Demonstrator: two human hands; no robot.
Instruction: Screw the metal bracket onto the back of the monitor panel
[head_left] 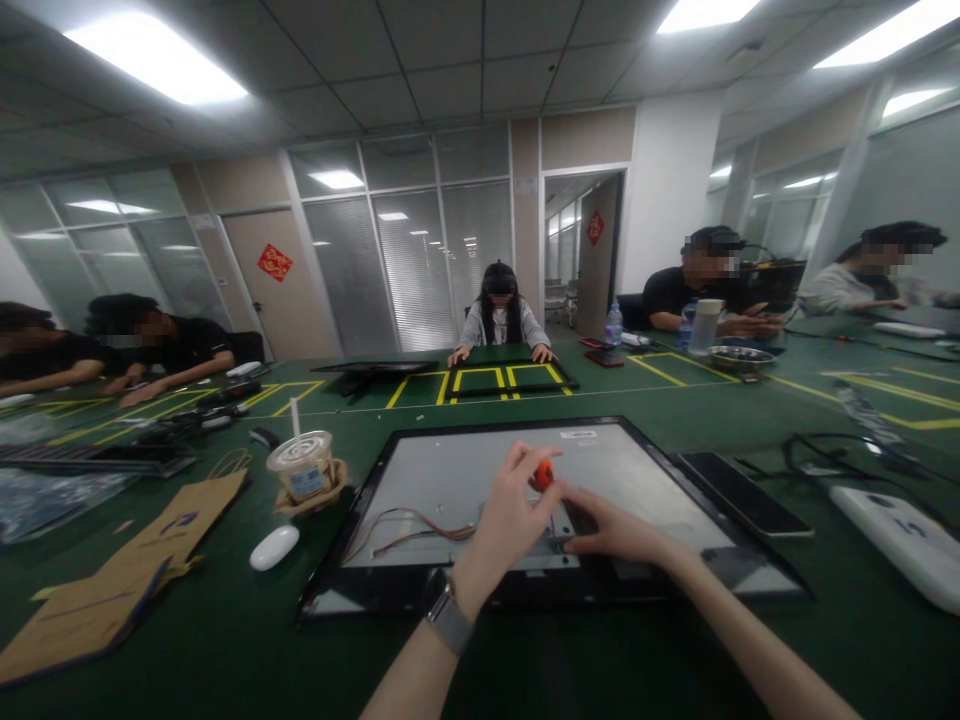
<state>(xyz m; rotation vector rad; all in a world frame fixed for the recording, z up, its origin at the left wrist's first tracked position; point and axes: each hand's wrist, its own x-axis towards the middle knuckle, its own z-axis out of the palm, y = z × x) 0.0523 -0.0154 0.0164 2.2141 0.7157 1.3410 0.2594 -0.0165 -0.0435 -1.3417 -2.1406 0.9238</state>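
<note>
Head view: orange handle [544,474] in left hand [516,505].

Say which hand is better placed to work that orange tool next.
Left, most likely: the left hand appears to have its thumb and fingers around the orange tool, above the flat panel. The right hand is beside it, low over the panel, perhaps better suited to steadying.

The left hand [516,503] is holding an orange-handled tool [543,475] over a display panel [442,465]; the right hand [621,530] is resting beside the tool.
</note>
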